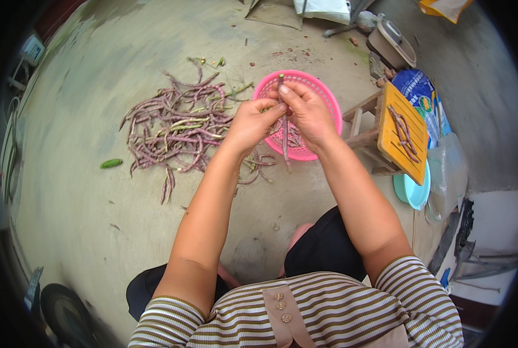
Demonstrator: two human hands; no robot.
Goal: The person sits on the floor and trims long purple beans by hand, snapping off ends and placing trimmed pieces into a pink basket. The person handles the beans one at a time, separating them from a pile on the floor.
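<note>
Between my two hands is a purple long bean, held upright in the picture with a green cut end at its top. My left hand pinches it near the middle with thumb and fingers. Higher up, the thumb and fingers of my right hand grip the same bean. Beneath both hands stands a pink plastic colander, with short purple bean pieces inside, partly hidden by my hands. Left of it, a loose heap of purple and green long beans is spread on the concrete floor.
To the right stands a wooden stool with a few beans on its yellow top. A turquoise basin and a clear plastic bag sit behind it. One green vegetable lies left of the heap. A lidded bin is at the upper right.
</note>
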